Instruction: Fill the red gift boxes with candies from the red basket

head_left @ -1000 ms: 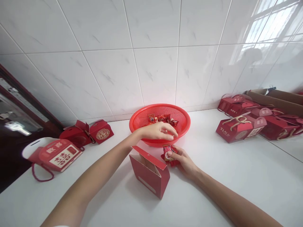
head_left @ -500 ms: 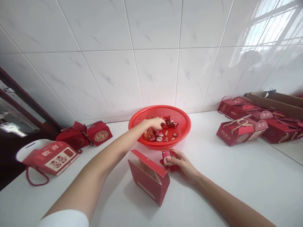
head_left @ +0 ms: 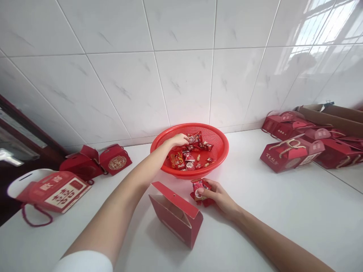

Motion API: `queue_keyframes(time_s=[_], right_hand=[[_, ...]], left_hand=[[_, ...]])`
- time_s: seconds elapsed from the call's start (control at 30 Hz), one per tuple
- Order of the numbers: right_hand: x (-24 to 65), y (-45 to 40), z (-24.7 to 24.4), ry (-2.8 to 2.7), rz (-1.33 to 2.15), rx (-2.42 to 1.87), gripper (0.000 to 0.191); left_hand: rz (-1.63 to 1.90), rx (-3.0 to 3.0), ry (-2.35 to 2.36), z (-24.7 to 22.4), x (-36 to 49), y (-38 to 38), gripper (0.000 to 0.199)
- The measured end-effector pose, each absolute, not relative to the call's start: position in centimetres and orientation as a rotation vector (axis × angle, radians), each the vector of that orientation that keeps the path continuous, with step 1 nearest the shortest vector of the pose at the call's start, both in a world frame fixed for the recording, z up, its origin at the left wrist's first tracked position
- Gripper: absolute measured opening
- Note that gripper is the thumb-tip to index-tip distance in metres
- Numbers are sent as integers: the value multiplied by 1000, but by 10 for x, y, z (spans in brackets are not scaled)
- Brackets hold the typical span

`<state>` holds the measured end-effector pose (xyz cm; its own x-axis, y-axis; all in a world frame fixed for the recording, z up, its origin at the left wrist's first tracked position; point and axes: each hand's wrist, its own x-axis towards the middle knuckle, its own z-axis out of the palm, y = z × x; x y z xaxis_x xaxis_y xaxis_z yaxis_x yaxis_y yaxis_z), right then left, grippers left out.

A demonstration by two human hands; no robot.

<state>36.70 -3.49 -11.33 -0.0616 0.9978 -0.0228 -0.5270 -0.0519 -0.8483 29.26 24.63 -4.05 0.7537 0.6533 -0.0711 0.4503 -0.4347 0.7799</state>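
My left hand (head_left: pixel 180 139) reaches into a red mesh basket (head_left: pixel 222 155), its fingers closed at the wrapped sweets (head_left: pixel 195 138) near the back; what it grips, if anything, is hidden. Other red packets (head_left: pixel 177 160) and a few peanuts lie in the basket. Just in front of the basket, my right hand (head_left: pixel 217 194) is closed around several red candy packets (head_left: pixel 198 189). A red paper box (head_left: pixel 177 219) stands with its top partly open, left of and nearer than my right hand.
On the left of the white table (head_left: pixel 235 241) are red gift boxes (head_left: pixel 64 190) with rope handles. More red boxes (head_left: pixel 292 155) and a brown cardboard carton (head_left: pixel 326 117) are at the right. A tiled wall (head_left: pixel 184 87) rises behind the basket.
My left hand has moved slightly left and back within the basket, uncovering more sweets. My right hand keeps its packets in nearly the same place. The view has shifted slightly.
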Motion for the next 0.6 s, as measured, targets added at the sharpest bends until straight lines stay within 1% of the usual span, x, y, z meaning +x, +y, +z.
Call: queue_keyframes(time_s=[0.17, 0.3, 0.47, 0.6], right_hand=[[368, -35, -111, -840, 1479, -837, 32], [367, -35, -111, -858, 1480, -824, 31], [369, -33, -114, -846, 1484, -806, 29], [370, -32, -117, -845, 1477, -800, 28]], left_hand=[[100, 2155, 826, -40, 294, 248, 40], [-16, 2180, 780, -36, 293, 248, 38], [-101, 2175, 699, -33, 291, 241, 28], [-44, 2122, 640, -25, 293, 235, 38]])
